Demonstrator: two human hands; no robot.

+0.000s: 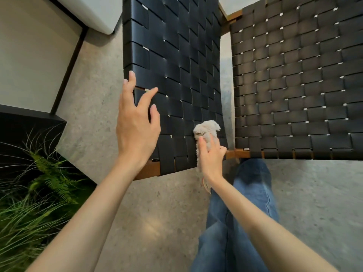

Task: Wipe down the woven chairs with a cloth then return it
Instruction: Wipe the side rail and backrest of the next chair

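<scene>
**Black woven seat under wipe: snagging and uneven coverage noted as risks**

Black strapping, woven over a wooden frame, forms the near chair (176,75), which is taken as the landmark here. A pale fluffy cloth (207,130) is pressed against the weave at the chair's near right corner, bunched under the right hand (211,158), whose fingers are closed around it. The left hand (137,122) is spread open and empty at the chair's left edge, fingertips touching or just above the straps; contact cannot be confirmed.

A second woven chair (294,85) stands just right of the landmark, a narrow gap between them.

Risks are judged as follows. The cloth's loose pile could be caught in the slits between straps if it is dragged across strap edges. With the cloth wadded, little of it meets the weave, so strips could be missed. The far part of the landmark and the whole second chair are judged unwiped as yet. The unbraced chair could shift on the concrete floor (157,213) under a firm stroke.
</scene>
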